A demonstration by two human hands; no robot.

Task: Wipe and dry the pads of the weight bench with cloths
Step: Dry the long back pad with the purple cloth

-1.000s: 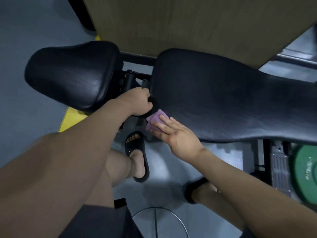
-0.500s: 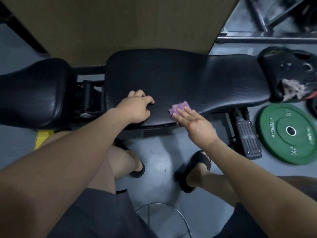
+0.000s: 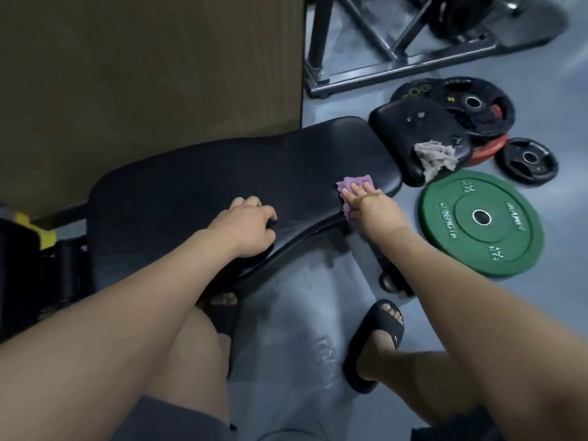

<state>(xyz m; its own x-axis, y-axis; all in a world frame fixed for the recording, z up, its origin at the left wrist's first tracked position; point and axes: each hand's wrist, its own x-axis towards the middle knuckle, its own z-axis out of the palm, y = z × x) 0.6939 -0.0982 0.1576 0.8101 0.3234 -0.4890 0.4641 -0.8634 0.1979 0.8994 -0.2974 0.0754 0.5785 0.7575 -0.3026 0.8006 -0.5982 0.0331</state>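
Two cloths and three black pads, listed from your working point outward. Purple cloth (image 3: 352, 185): soft, crumpled, ragged-edged; lies on the near right edge of the long back pad (image 3: 222, 183), one corner hanging over the rim; your right hand (image 3: 375, 206) presses it flat, fingers straight and together, nothing pinched. Long back pad: black vinyl, smooth with a dull sheen, rounded corners, waisted along its near side. Your left hand (image 3: 245, 227): rests on the same pad by the near edge, apart from the cloth; fingers curled under, knuckles up, holding nothing. End pad (image 3: 410, 122): black, squarish, just beyond the back pad's right end; cover worn through in pale patches. Grey cloth (image 3: 434, 158): bunched, fuzzy; lies on that pad's near corner. Seat pad (image 3: 16, 268): black, far left, only partly in view. Green plate (image 3: 506, 224): round disc with white lettering and a central hole; flat on the grey floor (image 3: 286, 313). Black plates (image 3: 474, 106): ridged discs, stacked; a red plate (image 3: 488, 151) beneath. Steel frame (image 3: 391, 33): grey tubing. Wood-grain panel (image 3: 143, 74): brown, matte, behind the bench.
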